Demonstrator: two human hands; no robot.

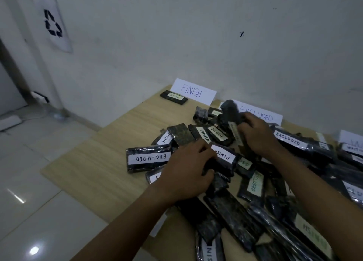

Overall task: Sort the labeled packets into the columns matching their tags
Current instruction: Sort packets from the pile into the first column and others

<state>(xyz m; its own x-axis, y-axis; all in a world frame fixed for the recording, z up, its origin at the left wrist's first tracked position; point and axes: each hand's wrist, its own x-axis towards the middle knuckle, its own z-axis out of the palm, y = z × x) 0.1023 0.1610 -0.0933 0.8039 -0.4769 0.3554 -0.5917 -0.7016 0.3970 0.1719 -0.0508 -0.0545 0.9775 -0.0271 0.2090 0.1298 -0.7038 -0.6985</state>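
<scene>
Left hand (186,168) gripping FINISH packet (224,157), right hand (257,136) clutching raised packet (230,110); FINISH card (193,92) lying ahead-left, left hand nearer.

- A plain, bare back room set up as a makeshift sorting spot, not a fitted workshop or shop.
- The white painted wall (176,35) is scuffed and marked.
- A paper sheet with a recycling symbol (53,23) is stuck to it.
- The floor (29,172) is glossy pale tile, with a power strip (40,97) lying at the wall's foot.
- A low wooden board table (102,162) stands against the wall.
- Hand-lettered paper signs, FINISH (193,92) and EXCLUDED (261,113), lean there behind a heap of tagged black packets (147,158).
</scene>
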